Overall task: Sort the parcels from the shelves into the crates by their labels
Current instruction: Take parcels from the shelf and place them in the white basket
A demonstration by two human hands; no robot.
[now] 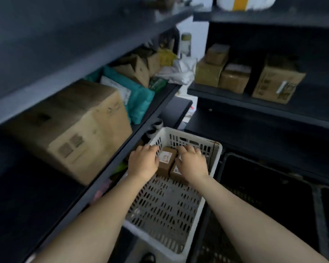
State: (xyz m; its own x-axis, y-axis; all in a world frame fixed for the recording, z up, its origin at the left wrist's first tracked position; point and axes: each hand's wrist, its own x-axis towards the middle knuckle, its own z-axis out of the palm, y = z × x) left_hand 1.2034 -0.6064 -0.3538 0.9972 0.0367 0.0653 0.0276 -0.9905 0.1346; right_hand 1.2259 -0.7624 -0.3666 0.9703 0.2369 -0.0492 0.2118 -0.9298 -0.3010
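A white slotted crate point(216, 160) stands on the floor between the shelves. Two small brown cardboard parcels lie side by side at its far end. The left parcel point(165, 160) shows a white label on top, and my left hand point(143, 161) curls around its left side. The right parcel point(176, 172) is mostly covered by my right hand point(192, 162), which rests on top of it with fingers bent. The rest of the crate floor is bare.
A dark shelf point(110, 149) on the left carries a large cardboard box point(78, 128), teal mailers point(141, 103) and smaller boxes. The right shelf point(235, 100) holds several brown boxes. Black crates point(270, 196) sit right of the white one.
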